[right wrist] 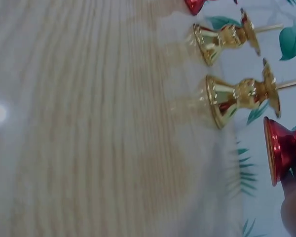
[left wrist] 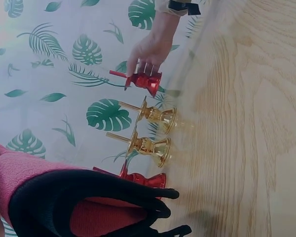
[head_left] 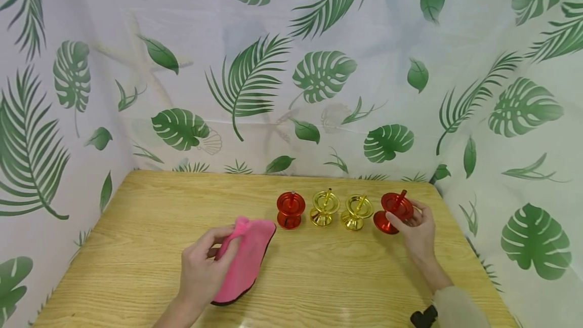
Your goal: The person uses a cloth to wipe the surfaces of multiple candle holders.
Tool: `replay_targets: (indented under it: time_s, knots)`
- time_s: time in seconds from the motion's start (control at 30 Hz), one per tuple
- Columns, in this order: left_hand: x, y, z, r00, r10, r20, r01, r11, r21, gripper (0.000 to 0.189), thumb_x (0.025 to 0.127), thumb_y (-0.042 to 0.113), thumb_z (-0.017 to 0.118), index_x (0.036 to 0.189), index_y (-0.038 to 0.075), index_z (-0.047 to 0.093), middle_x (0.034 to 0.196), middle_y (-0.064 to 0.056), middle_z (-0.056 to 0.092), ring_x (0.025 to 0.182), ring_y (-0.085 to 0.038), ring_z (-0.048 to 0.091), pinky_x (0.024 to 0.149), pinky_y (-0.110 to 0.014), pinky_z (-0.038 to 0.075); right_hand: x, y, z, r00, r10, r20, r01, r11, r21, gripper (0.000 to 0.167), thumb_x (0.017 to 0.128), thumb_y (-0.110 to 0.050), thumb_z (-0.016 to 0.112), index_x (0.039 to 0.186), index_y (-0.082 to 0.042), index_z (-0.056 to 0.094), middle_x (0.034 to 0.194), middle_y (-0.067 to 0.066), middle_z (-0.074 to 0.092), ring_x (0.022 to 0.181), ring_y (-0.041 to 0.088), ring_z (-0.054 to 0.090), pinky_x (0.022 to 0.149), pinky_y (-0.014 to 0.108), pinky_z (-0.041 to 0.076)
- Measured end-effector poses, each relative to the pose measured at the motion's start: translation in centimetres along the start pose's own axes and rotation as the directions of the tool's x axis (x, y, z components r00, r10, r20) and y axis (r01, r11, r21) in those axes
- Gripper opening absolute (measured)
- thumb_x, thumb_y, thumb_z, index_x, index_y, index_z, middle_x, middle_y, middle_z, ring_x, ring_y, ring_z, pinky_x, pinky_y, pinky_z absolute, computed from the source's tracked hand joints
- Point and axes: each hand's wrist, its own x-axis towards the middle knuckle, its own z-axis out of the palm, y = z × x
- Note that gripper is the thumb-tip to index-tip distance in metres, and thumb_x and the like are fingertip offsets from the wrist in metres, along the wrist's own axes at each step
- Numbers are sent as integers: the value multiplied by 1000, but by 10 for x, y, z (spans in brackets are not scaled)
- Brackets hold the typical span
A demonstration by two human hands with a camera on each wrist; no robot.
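My left hand pinches a pink cloth with a black edge, which hangs in folds over the table's middle. In the left wrist view the cloth partly hides one red candle holder. With my right hand I hold another red candle holder at the right end of a row, fingers around its stem and dish. That holder tilts, and its base appears raised off the tabletop in the right wrist view. Beside it stand two gold candle holders and, at the row's left end, the red one.
The wooden table meets a leaf-print cloth backdrop behind the row and at both sides. A black strap sits at my right sleeve's cuff.
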Motion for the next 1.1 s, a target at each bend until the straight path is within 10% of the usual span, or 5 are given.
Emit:
replay_targets:
  time_s: [0.87,1.1]
  knots:
    - [3,-8,-11,1000,-11,-21,12,997,73,33,72,-17,83,98,2,77,86,-11,81,77,4,73,61,-10,58,25,37,-8,989,144,47,-137,984,-117,67,89,-11,84,140,-11,41,92,-30,65,88,-8,65,78,6,54]
    - [14,-15,-22,1000,-6,-11,8,991,132,30,74,-14,84,98,1,77,85,-11,81,71,2,71,59,-9,56,11,32,-12,986,163,45,-154,976,-154,87,93,-15,81,159,-5,26,127,-6,57,106,-4,57,92,4,48]
